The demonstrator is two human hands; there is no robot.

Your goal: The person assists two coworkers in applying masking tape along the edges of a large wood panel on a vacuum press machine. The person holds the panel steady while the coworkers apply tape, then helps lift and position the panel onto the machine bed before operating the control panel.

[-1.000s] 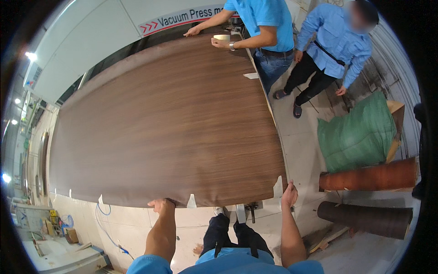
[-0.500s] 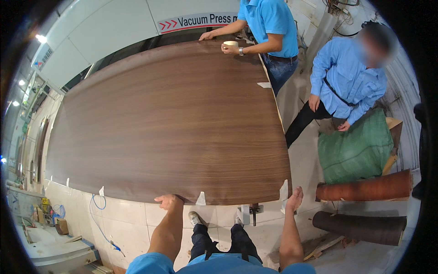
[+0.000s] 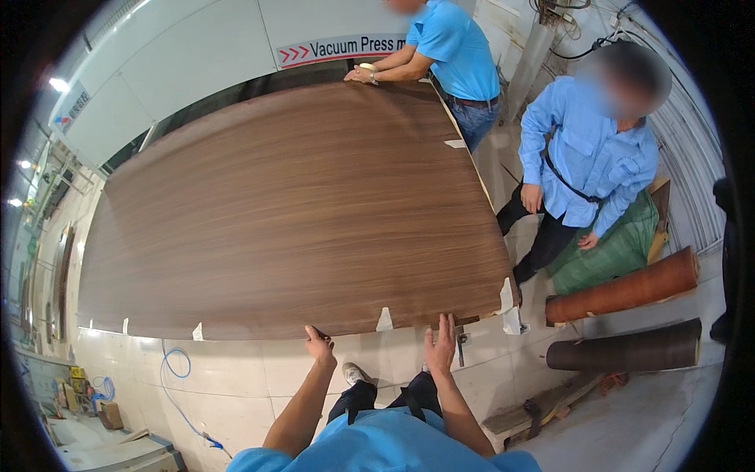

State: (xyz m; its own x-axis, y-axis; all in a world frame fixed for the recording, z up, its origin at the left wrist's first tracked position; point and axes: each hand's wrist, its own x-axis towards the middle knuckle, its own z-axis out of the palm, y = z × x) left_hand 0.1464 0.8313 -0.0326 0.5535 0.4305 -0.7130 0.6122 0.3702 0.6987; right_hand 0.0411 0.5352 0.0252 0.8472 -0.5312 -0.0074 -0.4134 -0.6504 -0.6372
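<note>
Right hand (image 3: 440, 350), fingers extended, and left hand (image 3: 321, 349), its grip unclear, sit at the near edge of the centrally spread wood-grain sheet (image 3: 291, 212), where light, even pressure should limit wrinkles.

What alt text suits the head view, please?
A left hand and a right hand are at the near edge of a brown panel with white tape; one co-worker reaches to its far edge, another stands at right.

A green woven sack (image 3: 613, 261), a long rust-red roll (image 3: 625, 287) and a dark brown roll (image 3: 625, 346) lie to my right; a thin blue hose (image 3: 163, 374) loops at left.
</note>
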